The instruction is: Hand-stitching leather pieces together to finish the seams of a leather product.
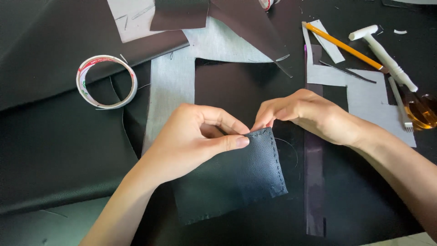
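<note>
**Both hands pinching the top corner of a stitched dark leather piece**

The work surface [54, 150] is covered in dark sheet material, with pale grey offcuts [170, 86] spread across its upper half, probably leftovers pushed clear of the working area.

The leather piece [232, 182] lies at centre, stitch holes running along its right and upper edges. Its left part is covered by the left hand.

The left hand [191, 141] has thumb and forefinger closed on the piece's top edge, apparently to steady it. The right hand [300, 111] meets it at the same corner, fingertips pinched narrow together. Whether they hold a needle or thread cannot be made out; a thin thread [293, 150] loops just right of the piece.

A roll of tape [107, 82] rests to the left, well apart. At upper right lie a yellow pencil [341, 45], a white-handled tool [387, 57] and a pronged tool [400, 105]. An amber object [421, 111] is cut off by the frame edge and cannot be identified.
</note>
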